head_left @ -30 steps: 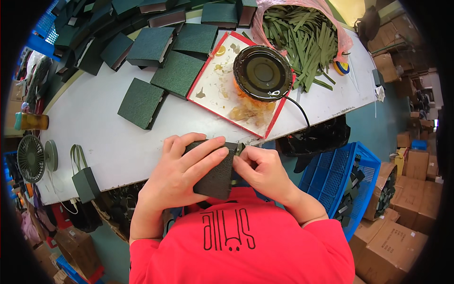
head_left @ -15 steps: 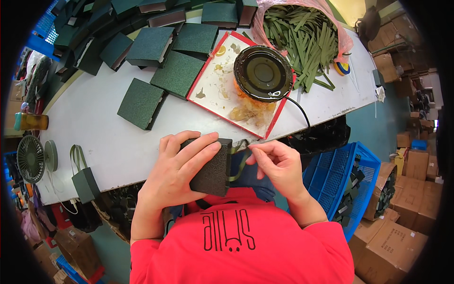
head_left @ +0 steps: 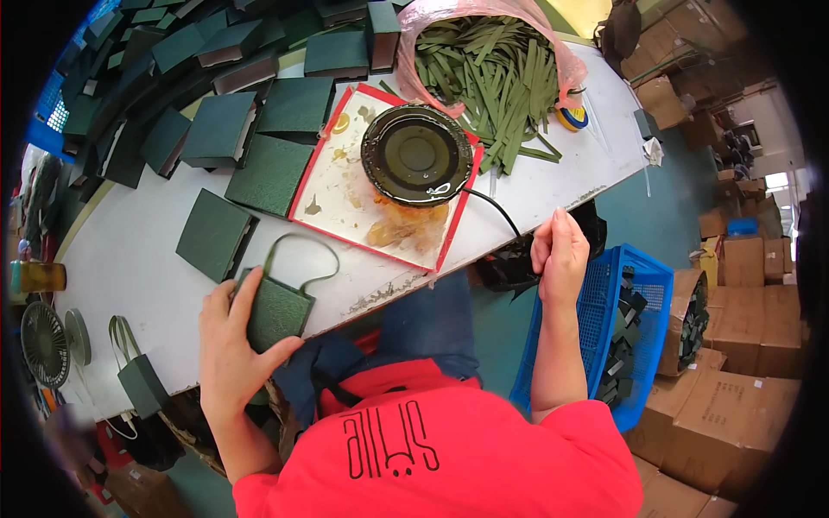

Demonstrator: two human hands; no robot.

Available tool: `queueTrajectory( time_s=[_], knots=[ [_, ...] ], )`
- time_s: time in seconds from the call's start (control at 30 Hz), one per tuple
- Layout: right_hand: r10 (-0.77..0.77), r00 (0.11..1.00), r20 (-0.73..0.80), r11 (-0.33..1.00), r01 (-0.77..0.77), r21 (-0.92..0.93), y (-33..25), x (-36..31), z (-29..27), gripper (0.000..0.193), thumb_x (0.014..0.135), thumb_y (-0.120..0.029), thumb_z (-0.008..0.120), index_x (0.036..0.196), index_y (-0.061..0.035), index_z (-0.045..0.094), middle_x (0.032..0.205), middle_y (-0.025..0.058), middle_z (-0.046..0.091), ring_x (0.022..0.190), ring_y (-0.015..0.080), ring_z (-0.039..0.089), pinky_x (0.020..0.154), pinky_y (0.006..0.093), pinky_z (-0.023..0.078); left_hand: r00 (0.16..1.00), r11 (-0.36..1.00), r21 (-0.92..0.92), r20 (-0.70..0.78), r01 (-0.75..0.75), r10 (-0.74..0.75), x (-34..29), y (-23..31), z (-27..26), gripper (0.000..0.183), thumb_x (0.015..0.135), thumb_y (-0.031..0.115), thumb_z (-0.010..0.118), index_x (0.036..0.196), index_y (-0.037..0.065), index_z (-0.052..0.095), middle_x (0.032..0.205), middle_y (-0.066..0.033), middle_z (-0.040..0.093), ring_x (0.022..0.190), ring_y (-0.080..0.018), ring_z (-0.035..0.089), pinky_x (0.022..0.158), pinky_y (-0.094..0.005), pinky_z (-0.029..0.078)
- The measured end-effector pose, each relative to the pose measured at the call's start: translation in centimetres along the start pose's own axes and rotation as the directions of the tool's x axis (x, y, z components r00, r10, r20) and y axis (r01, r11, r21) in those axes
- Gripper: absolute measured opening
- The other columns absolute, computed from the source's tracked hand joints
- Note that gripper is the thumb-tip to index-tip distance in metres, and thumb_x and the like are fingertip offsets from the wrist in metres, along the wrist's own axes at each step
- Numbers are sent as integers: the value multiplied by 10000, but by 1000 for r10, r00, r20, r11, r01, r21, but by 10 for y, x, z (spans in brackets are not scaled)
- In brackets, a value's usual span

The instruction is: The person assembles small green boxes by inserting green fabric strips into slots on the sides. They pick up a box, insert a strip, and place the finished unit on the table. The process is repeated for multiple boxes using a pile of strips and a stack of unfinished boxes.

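On the near left edge of the white table, a small dark green box (head_left: 278, 316) lies with a thin green ribbon loop (head_left: 332, 257) sticking up from its far side. My left hand (head_left: 233, 350) grips this box, thumb along its near edge and fingers over its left side. Away to the right, past the table edge, my right hand (head_left: 561, 255) is closed with the fingers curled in and pressed together. Whatever might be in its fingertips is hidden. A round black pot of dark shiny liquid (head_left: 416, 155) stands on a red-rimmed, glue-stained tray (head_left: 332, 211).
Several green boxes (head_left: 216, 233) crowd the table's left and back. A pink plastic bag (head_left: 566, 65) holds many green ribbon strips (head_left: 492, 78). A black cord (head_left: 496, 207) runs off the edge. Right stands a blue basket (head_left: 652, 345); left, a small fan (head_left: 45, 344) and another looped box (head_left: 142, 386).
My left hand has carried the box left from in front of me onto the table. My right hand has left the ribbon and moved right. The view has shifted somewhat.
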State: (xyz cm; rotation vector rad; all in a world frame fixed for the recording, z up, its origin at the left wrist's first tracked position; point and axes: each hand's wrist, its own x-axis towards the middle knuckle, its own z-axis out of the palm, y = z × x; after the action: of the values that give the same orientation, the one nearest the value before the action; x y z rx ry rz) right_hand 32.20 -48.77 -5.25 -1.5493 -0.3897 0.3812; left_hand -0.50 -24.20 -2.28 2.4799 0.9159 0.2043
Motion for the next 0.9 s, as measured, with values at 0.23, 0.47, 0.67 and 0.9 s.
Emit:
queueTrajectory(
  time_s=[0.23,0.47,0.67,0.9],
  knots=[
    [-54,997,53,998,53,16,-1,-2,10,180,973,-62,647,1118,33,694,962,137,743,755,116,687,625,207,516,964,953,-150,16,263,-264,3,-4,-1,602,826,167,752,1380,82,531,1097,-114,553,932,-290,568,823,-360,474],
    [-603,762,238,702,648,-297,-2,-18,20,216,757,-18,829,924,-39,694,878,75,697,680,193,658,638,269,521,886,987,11,-438,-163,151,8,-7,11,411,809,48,747,1206,46,640,1009,-107,568,849,-269,561,749,-346,465],
    [-701,559,443,608,793,-39,-6,-33,49,381,615,-212,931,803,-70,632,784,44,622,623,185,598,518,289,448,807,763,-302,-378,-571,454,21,64,32,252,705,-24,783,937,51,721,857,-52,589,782,-250,560,683,-350,442],
    [-550,594,587,761,646,59,4,-42,60,333,724,-285,868,791,-55,636,796,58,632,673,186,595,590,289,473,670,599,-301,-298,-742,680,30,95,44,339,714,107,745,1051,85,730,930,16,611,814,-175,565,759,-316,411]
  ],
)
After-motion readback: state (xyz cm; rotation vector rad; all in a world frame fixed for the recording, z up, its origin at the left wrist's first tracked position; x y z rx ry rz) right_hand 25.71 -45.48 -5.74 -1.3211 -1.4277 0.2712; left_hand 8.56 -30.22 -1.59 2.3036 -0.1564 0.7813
